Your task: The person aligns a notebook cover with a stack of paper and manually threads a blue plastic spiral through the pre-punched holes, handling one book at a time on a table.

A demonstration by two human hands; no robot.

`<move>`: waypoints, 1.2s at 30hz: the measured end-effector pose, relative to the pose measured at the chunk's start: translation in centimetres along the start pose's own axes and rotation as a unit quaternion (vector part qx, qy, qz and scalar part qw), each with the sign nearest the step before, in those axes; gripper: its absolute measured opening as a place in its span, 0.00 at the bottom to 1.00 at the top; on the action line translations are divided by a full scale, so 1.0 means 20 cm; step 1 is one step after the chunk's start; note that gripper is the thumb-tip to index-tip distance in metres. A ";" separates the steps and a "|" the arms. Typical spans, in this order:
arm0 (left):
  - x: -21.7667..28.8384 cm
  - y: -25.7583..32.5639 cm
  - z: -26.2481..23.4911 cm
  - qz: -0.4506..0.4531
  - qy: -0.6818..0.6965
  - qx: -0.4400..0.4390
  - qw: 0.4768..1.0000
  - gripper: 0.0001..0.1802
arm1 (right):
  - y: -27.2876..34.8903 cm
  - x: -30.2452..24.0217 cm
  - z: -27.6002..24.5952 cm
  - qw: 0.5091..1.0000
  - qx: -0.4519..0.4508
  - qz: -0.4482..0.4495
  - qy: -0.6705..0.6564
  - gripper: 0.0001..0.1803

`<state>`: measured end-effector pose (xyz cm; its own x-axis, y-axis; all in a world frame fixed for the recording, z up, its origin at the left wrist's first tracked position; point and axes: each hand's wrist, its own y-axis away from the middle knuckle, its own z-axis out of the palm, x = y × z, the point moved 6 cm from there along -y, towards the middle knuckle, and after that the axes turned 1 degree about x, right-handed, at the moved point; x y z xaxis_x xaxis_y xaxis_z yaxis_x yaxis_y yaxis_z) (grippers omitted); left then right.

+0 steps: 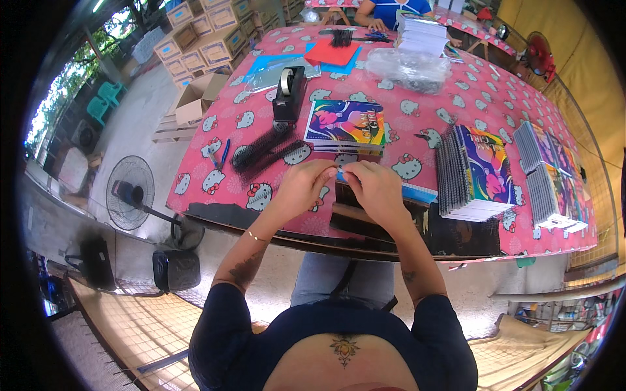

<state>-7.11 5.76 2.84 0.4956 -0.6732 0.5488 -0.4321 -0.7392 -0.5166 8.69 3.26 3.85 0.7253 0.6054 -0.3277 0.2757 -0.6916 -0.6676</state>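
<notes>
Both hands meet at the near edge of the worktop (456, 85), over its pink patterned cloth. Left hand (301, 188) and right hand (378, 189) have fingers pinched narrow on a small blue-edged item (339, 172) held between them; it is mostly hidden, so its kind is not clear. Judged light and thin, likely flexible; best held by its edges with fingertips, as here.

Just beyond the hands: a stack of spiral notebooks (345, 127) with bright covers. To its left, loose black binding coils (264, 151) and a black tape dispenser (289, 94). To the right, 1 larger notebook pile (473, 173), more piles (551, 176) further out. Another person's hand (376, 25) shows at the far end.
</notes>
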 end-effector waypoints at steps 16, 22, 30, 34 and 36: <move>0.04 0.21 0.36 0.061 -0.306 0.010 0.950 0.48 | 0.04 0.09 -0.08 0.997 -0.060 0.056 0.003 0.06; 0.03 0.02 0.27 0.049 -0.400 0.009 0.915 0.51 | 0.05 0.05 -0.17 0.999 0.000 -0.016 0.031 0.09; 0.07 0.02 0.25 0.095 -0.433 0.010 0.896 0.47 | 0.14 0.16 -0.23 0.988 -0.127 0.073 0.041 0.13; 0.18 0.18 0.37 0.052 -0.319 -0.197 0.926 0.48 | 0.17 0.20 -0.21 0.995 -0.083 0.049 0.025 0.14; 0.18 -0.04 0.27 0.044 -0.385 -0.102 0.916 0.48 | 0.16 0.19 -0.21 0.995 -0.087 0.044 0.022 0.13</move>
<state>-1.03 4.02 1.69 0.8031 -0.5748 -0.1567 -0.5884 -0.7239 -0.3602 14.96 1.69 3.40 0.7769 0.5243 -0.3487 0.3115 -0.8012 -0.5109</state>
